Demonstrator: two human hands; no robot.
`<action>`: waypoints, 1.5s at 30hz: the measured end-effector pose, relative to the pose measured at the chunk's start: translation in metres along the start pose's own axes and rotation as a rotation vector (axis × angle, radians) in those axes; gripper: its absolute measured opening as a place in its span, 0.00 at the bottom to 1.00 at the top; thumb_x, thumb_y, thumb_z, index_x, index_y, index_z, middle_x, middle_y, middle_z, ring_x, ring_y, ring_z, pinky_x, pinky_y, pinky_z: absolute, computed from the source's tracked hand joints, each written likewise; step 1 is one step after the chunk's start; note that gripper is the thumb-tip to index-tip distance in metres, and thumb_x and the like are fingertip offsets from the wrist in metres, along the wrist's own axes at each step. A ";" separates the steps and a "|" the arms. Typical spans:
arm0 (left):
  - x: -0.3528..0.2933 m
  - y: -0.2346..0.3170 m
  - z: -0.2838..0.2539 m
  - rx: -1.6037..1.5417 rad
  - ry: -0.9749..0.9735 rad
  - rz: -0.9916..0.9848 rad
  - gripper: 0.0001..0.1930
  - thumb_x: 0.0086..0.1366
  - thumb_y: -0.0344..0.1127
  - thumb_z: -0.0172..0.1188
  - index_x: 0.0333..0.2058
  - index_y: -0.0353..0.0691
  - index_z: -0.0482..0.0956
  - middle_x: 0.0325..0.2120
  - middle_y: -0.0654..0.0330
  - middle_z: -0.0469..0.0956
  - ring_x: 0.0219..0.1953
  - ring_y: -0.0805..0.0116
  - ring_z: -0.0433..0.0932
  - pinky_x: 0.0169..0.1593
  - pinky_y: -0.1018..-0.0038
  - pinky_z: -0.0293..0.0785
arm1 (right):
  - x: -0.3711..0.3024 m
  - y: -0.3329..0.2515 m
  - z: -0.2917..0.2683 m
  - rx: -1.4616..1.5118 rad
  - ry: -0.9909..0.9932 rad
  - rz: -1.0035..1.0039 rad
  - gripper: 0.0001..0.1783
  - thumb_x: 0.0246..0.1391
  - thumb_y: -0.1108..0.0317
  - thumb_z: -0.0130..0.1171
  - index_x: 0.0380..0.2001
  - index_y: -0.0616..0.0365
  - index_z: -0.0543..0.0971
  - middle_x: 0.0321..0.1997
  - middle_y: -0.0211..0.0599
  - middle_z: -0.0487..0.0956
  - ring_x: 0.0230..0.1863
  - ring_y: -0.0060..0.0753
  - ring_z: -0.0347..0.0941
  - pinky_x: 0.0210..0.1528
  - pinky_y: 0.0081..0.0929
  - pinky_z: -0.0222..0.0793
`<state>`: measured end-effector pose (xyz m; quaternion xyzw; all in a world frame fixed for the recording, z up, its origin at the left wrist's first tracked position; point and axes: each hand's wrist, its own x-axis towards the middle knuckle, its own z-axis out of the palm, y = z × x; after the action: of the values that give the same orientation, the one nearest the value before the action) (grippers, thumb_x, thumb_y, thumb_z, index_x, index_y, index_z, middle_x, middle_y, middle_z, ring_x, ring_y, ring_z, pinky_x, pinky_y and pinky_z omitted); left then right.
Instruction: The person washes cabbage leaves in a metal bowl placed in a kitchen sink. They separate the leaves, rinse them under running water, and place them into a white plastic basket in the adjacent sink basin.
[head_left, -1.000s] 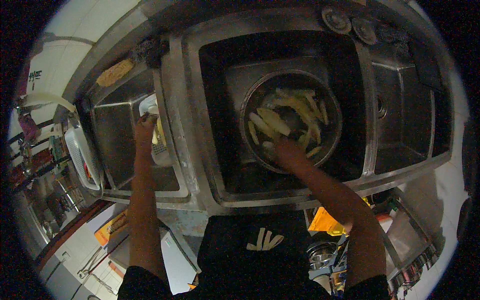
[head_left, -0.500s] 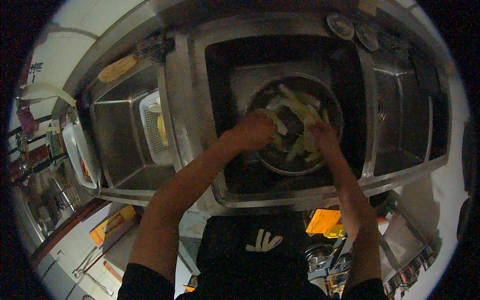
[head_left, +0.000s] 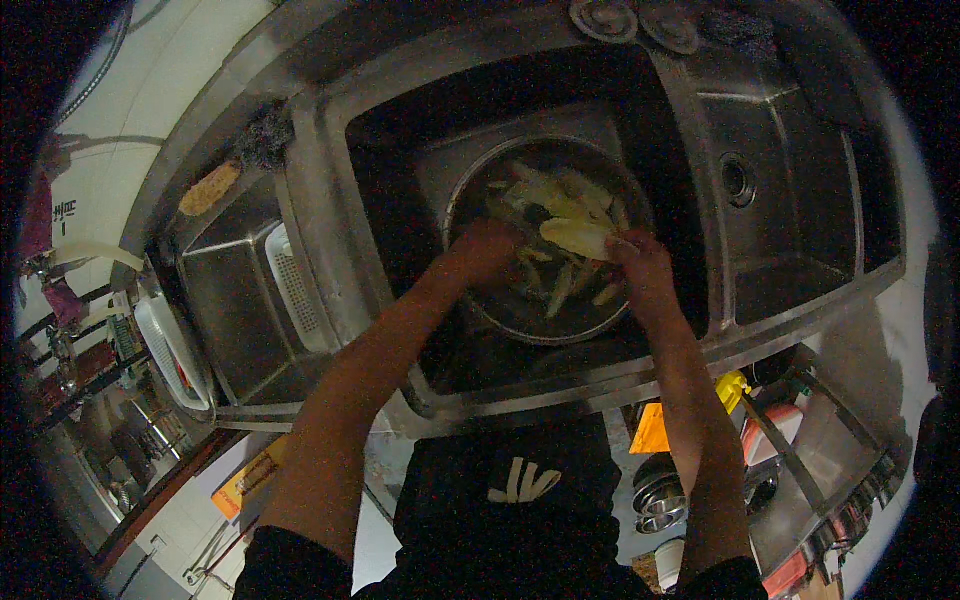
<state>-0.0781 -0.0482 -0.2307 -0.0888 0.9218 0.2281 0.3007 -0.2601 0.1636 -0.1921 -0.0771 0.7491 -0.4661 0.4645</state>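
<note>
A round metal basin (head_left: 555, 341) stands in the dark middle sink, holding water and several pale yellow-green vegetable leaves (head_left: 562, 290). My right hand (head_left: 645, 268) is over the basin's right side, its fingers closed on the end of one broad leaf (head_left: 578, 238) that points left across the basin. Over the left part of the basin is my left hand (head_left: 488, 255), lowered among the leaves. Its fingers are dark and blurred, so whether they grip anything cannot be made out.
The left sink compartment has a white perforated basket (head_left: 295, 285) against its wall; the right one shows a round drain (head_left: 738, 180). On the back ledge lie a tan scrubber (head_left: 210, 188), a dark scouring pad (head_left: 265, 138) and two round coiled things (head_left: 603, 18). Metal bowls (head_left: 660, 500) sit below the front edge.
The view has shifted and turned a little. In my right hand the broad leaf now shows plainly, extended leftward. My left hand has sunk lower into the basin, and the pale piece by its fingers no longer shows.
</note>
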 end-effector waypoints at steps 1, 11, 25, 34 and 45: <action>-0.006 0.010 -0.003 -0.043 0.170 0.001 0.24 0.58 0.41 0.69 0.52 0.37 0.80 0.52 0.43 0.79 0.56 0.42 0.78 0.59 0.46 0.74 | -0.003 0.001 0.000 0.035 -0.023 -0.039 0.22 0.60 0.60 0.65 0.52 0.63 0.79 0.46 0.41 0.83 0.40 0.31 0.81 0.37 0.30 0.76; -0.011 0.047 -0.001 -0.370 0.250 0.186 0.32 0.55 0.41 0.71 0.57 0.35 0.74 0.47 0.41 0.80 0.51 0.39 0.80 0.55 0.48 0.77 | -0.002 0.017 0.026 -0.202 -0.268 0.006 0.21 0.60 0.63 0.60 0.54 0.63 0.78 0.51 0.47 0.83 0.44 0.43 0.82 0.47 0.40 0.79; -0.021 0.045 0.026 -0.168 -0.086 0.204 0.14 0.55 0.40 0.64 0.31 0.33 0.86 0.30 0.43 0.85 0.33 0.42 0.86 0.40 0.48 0.81 | -0.037 -0.028 0.073 -1.544 -0.794 -0.435 0.13 0.54 0.65 0.58 0.37 0.62 0.85 0.38 0.54 0.85 0.38 0.56 0.85 0.41 0.52 0.81; -0.035 0.049 0.014 -0.007 0.054 0.260 0.13 0.55 0.40 0.64 0.30 0.35 0.85 0.28 0.46 0.85 0.35 0.44 0.86 0.39 0.53 0.83 | -0.035 0.004 0.046 -0.753 -0.867 -0.287 0.14 0.58 0.61 0.57 0.41 0.59 0.82 0.37 0.50 0.83 0.39 0.51 0.81 0.41 0.52 0.75; 0.003 0.041 0.026 -2.050 0.519 -0.188 0.20 0.73 0.51 0.56 0.44 0.40 0.82 0.44 0.57 0.83 0.48 0.62 0.81 0.48 0.61 0.78 | -0.028 -0.014 0.105 -0.784 0.020 -0.835 0.30 0.61 0.59 0.57 0.62 0.64 0.73 0.58 0.57 0.76 0.60 0.59 0.73 0.67 0.54 0.65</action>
<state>-0.0792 0.0000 -0.2361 -0.4170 0.3143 0.8460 -0.1075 -0.1685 0.1055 -0.1780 -0.5287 0.7763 -0.2979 0.1703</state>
